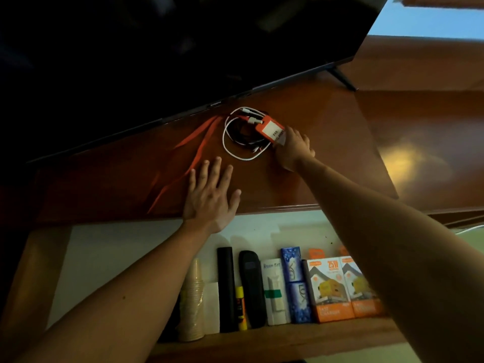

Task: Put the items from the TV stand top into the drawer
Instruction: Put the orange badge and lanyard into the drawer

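Dim light. TV stand top (301, 184) — dark red wood, with the TV (157, 61) standing at its back. Just in front of the TV lie a coiled white cable (230, 150), tangled with a black cable (237, 132), and an orange badge (269, 128) lying across them. Its orange strap (199, 150) trails from the badge toward the stand's front edge.

Right hand (293, 150) pinches the badge's near corner. Left hand (209, 197) lies flat on the stand top, fingers spread, holding nothing — beside the strap.

Drawer (262, 334) below the stand's front edge stands open, with boxes (343, 286) and stacked cups (192, 299) inside.
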